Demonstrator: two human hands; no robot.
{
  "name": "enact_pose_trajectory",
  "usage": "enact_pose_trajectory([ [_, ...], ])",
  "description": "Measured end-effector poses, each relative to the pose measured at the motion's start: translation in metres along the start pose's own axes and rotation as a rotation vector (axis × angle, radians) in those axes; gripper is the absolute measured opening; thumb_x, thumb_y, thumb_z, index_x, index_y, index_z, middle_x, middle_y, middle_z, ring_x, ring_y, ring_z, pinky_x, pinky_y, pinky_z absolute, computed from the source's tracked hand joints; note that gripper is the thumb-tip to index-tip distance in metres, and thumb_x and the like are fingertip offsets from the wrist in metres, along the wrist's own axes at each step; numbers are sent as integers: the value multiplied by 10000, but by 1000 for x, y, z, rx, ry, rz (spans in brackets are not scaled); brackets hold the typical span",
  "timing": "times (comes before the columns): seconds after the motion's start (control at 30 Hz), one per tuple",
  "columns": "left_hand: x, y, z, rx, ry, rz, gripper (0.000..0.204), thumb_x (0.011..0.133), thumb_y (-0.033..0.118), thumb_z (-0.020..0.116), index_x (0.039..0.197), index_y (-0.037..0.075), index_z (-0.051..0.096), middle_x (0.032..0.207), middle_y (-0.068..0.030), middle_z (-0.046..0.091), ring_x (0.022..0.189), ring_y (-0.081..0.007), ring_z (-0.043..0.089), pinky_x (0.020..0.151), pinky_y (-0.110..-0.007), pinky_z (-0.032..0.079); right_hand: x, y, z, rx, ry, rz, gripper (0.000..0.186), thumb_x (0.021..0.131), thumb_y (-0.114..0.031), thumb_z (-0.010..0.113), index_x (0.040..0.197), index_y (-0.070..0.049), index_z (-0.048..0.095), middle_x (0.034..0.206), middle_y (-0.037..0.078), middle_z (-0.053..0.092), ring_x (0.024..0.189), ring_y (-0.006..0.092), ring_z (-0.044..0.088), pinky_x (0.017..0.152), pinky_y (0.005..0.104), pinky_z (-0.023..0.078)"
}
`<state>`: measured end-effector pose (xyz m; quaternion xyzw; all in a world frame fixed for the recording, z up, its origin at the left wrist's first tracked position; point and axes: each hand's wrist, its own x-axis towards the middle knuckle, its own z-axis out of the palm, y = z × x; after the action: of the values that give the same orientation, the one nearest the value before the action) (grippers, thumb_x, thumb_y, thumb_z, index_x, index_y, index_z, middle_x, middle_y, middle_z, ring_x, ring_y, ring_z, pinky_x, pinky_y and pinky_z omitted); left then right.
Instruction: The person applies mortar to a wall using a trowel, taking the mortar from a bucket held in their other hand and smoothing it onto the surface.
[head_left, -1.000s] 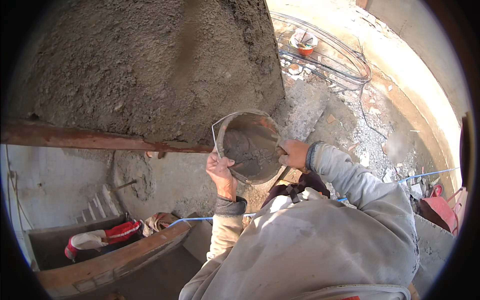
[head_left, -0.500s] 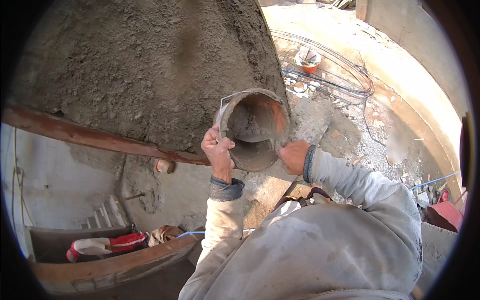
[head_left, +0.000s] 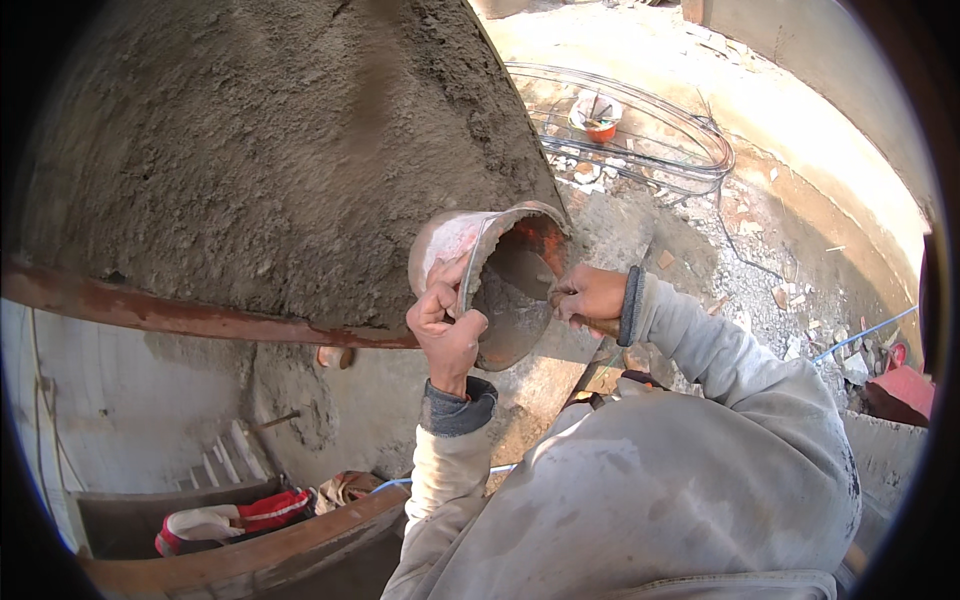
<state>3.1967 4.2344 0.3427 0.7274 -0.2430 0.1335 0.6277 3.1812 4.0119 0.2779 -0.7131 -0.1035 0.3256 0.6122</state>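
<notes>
A worn red bucket smeared with grey mortar is tipped on its side against a large heap of wet mortar. My left hand grips the bucket's rim and wire handle from below. My right hand reaches into the bucket's mouth, closed on a wooden-handled tool whose flat blade scrapes the inside. Grey mortar clings to the bucket's inner wall. Both forearms wear pale grey sleeves.
A rusty steel bar runs under the heap. Coiled wire and a small pot lie on the rubble-strewn ground at the upper right. Below left are a plastered wall, a wooden beam and a red and white bag.
The bucket has been lifted from chest height and tipped onto its side toward the heap. My right hand moved from its outer rim into its mouth with the tool.
</notes>
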Motion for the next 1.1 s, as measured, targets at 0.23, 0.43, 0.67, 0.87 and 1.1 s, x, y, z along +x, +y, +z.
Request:
enact_pose_trajectory([
  [0.23,-7,-14,-6,-402,266,-326,219,525,-44,488,583,79,317,1167,-223,561,986,-214,558,949,-295,333,10,44,33,1052,-472,31,253,850,-136,473,1047,22,466,765,98,525,426,136,507,329,227,411],
  [0.43,-36,-85,-28,-308,745,-444,182,604,-57,477,613,91,372,754,-10,479,677,-115,430,688,-246,355,8,59,55,1405,-440,-98,254,839,-126,469,1054,0,421,805,117,511,430,145,515,356,234,430],
  [0.67,-111,-110,-62,-100,839,-606,157,652,-22,452,602,107,378,648,17,422,643,-120,417,651,-259,367,-1,123,54,1261,251,-372,305,790,-116,546,1050,25,469,804,116,537,456,165,531,443,272,460],
  [0.87,-169,-131,-80,20,764,-713,211,624,-62,449,599,120,345,653,27,403,610,-102,393,620,-237,369,52,209,30,922,1094,-476,241,795,-58,540,1003,41,469,794,71,531,587,130,545,536,257,456],
  [1.1,-208,-211,-47,-9,737,-763,194,569,-29,463,637,117,355,690,12,443,657,-140,454,703,-292,444,281,318,-41,504,1795,-476,371,820,-78,576,1132,77,448,887,116,567,684,193,585,612,287,484],
])
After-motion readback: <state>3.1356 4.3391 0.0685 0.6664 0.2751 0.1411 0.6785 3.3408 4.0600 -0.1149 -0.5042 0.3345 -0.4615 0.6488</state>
